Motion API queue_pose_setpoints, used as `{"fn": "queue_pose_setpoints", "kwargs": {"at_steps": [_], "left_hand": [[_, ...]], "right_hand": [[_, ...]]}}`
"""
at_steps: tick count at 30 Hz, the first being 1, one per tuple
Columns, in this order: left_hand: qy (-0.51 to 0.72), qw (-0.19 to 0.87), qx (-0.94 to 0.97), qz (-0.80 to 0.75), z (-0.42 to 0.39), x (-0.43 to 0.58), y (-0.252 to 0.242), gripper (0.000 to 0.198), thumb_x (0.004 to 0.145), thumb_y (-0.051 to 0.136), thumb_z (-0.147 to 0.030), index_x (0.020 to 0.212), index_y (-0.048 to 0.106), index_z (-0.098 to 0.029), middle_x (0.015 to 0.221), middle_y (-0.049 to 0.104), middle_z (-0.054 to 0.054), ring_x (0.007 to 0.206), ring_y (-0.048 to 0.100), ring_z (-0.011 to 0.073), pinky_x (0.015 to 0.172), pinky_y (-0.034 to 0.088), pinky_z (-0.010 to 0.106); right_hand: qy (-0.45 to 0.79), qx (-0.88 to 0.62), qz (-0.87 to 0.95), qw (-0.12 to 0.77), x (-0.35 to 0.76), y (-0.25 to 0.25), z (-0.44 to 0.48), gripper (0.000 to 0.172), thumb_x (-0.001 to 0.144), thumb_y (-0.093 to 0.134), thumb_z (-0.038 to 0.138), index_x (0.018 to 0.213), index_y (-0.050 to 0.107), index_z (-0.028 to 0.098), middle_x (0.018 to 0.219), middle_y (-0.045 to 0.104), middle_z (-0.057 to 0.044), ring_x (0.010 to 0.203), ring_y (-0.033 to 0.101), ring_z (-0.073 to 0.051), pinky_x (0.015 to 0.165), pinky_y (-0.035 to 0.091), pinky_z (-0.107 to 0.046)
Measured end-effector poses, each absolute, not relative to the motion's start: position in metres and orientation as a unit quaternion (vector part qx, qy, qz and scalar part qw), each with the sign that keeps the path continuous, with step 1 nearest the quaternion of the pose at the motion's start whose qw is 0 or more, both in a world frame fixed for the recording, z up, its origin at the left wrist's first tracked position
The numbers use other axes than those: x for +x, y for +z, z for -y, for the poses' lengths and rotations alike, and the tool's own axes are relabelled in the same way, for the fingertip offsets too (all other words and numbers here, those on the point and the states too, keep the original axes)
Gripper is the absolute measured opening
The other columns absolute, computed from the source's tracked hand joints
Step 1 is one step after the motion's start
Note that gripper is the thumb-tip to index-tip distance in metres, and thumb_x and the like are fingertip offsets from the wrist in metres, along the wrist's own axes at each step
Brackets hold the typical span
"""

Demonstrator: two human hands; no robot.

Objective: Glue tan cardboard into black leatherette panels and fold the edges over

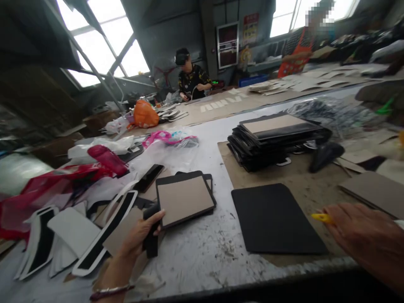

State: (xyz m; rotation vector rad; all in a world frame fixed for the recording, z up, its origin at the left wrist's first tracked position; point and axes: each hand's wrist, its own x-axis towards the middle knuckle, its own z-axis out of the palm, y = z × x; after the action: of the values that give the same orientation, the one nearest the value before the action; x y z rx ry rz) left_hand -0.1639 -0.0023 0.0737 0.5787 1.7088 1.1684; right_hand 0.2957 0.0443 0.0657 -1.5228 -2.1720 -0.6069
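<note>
My left hand pinches the near left corner of a beige panel with black edges, thumb on top. That panel lies over other dark-edged pieces, and a black strip hangs beside my fingers. My right hand is closed round a small yellow tool, its tip pointing left; most of it is hidden in the hand, so its kind is unclear. Between my hands a flat black sheet rests on brown board near the table's front edge.
A tall stack of black panels stands behind the sheet. At left lie white-edged black strips, a phone-like black slab and a red plastic bag. Grey-brown boards lie at right. Two people are across the tables.
</note>
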Motion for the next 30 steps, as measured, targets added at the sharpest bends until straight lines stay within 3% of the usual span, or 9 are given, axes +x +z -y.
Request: {"fn": "queue_pose_setpoints", "kwargs": {"at_steps": [3,7,11,14,18,21,24,27,30], "left_hand": [[0.48,0.475,0.225,-0.702,0.005,-0.154,0.078,0.032,0.062,0.074,-0.031,0.052,0.048,-0.016,0.038,0.049,-0.005,0.031,0.037,0.0041,0.032,0.029,0.013],[0.536,0.454,0.212,-0.68,0.011,-0.11,0.091,0.037,0.06,0.077,-0.033,0.042,0.049,-0.017,0.035,0.045,-0.006,0.031,0.035,0.0051,0.031,0.031,0.016],[0.491,0.472,0.19,-0.707,0.025,-0.025,0.083,0.04,0.061,0.075,-0.048,0.045,0.053,-0.019,0.04,0.053,-0.002,0.037,0.045,0.0101,0.037,0.04,0.02],[0.426,0.542,0.293,-0.663,0.032,0.033,0.057,0.047,0.066,0.063,-0.063,0.059,0.061,-0.017,0.05,0.061,0.004,0.046,0.055,0.0162,0.048,0.049,0.026],[0.305,0.648,0.364,-0.595,0.039,0.059,0.032,0.056,0.066,0.052,-0.072,0.065,0.059,-0.017,0.044,0.056,0.003,0.036,0.049,0.0145,0.039,0.042,0.025],[0.286,0.57,0.422,-0.644,0.044,0.048,0.032,0.053,0.074,0.046,-0.068,0.06,0.057,-0.018,0.039,0.049,0.0,0.037,0.046,0.014,0.042,0.04,0.025],[0.293,0.428,0.453,-0.725,0.041,0.033,0.04,0.047,0.075,0.045,-0.062,0.06,0.056,-0.019,0.049,0.057,0.004,0.054,0.059,0.0221,0.056,0.047,0.03],[0.29,0.332,0.428,-0.789,0.03,0.021,0.046,0.044,0.072,0.05,-0.056,0.088,0.06,-0.017,0.074,0.069,0.008,0.081,0.065,0.0305,0.072,0.049,0.035],[0.306,0.306,0.404,-0.806,0.013,0.011,0.048,0.054,0.07,0.052,-0.058,0.106,0.054,-0.018,0.089,0.07,0.009,0.092,0.064,0.0317,0.076,0.05,0.037]], "right_hand": [[-0.296,-0.494,0.807,0.129,0.294,0.08,-0.039,0.025,0.086,0.038,0.025,0.066,0.052,0.022,0.061,0.052,-0.007,0.064,0.047,-0.024,0.063,0.034,-0.037],[-0.293,-0.536,0.781,0.126,0.296,0.087,-0.039,0.015,0.086,0.044,0.02,0.076,0.054,0.018,0.068,0.055,-0.007,0.069,0.049,-0.022,0.068,0.036,-0.034],[-0.221,-0.555,0.767,0.235,0.299,0.093,-0.042,0.014,0.087,0.04,0.022,0.081,0.051,0.016,0.073,0.055,-0.008,0.072,0.05,-0.022,0.07,0.04,-0.032],[-0.116,-0.552,0.747,0.351,0.298,0.107,-0.041,0.016,0.09,0.037,0.026,0.084,0.049,0.018,0.077,0.055,-0.007,0.074,0.052,-0.019,0.07,0.042,-0.03],[0.09,-0.583,0.684,0.428,0.292,0.127,-0.038,0.027,0.093,0.033,0.04,0.089,0.052,0.022,0.085,0.055,-0.005,0.078,0.054,-0.017,0.068,0.045,-0.029],[0.207,-0.579,0.646,0.453,0.287,0.128,-0.041,0.033,0.091,0.034,0.049,0.085,0.053,0.023,0.081,0.054,-0.003,0.067,0.053,-0.016,0.06,0.046,-0.029],[0.274,-0.563,0.617,0.477,0.281,0.119,-0.051,0.034,0.089,0.038,0.052,0.083,0.053,0.022,0.075,0.053,-0.002,0.061,0.053,-0.015,0.057,0.046,-0.028],[0.283,-0.56,0.621,0.469,0.274,0.108,-0.065,0.035,0.088,0.041,0.054,0.084,0.053,0.021,0.069,0.054,-0.002,0.063,0.055,-0.016,0.059,0.046,-0.029],[0.271,-0.562,0.637,0.452,0.269,0.098,-0.079,0.036,0.087,0.043,0.054,0.088,0.053,0.019,0.073,0.057,-0.003,0.066,0.058,-0.017,0.062,0.046,-0.03]]}}
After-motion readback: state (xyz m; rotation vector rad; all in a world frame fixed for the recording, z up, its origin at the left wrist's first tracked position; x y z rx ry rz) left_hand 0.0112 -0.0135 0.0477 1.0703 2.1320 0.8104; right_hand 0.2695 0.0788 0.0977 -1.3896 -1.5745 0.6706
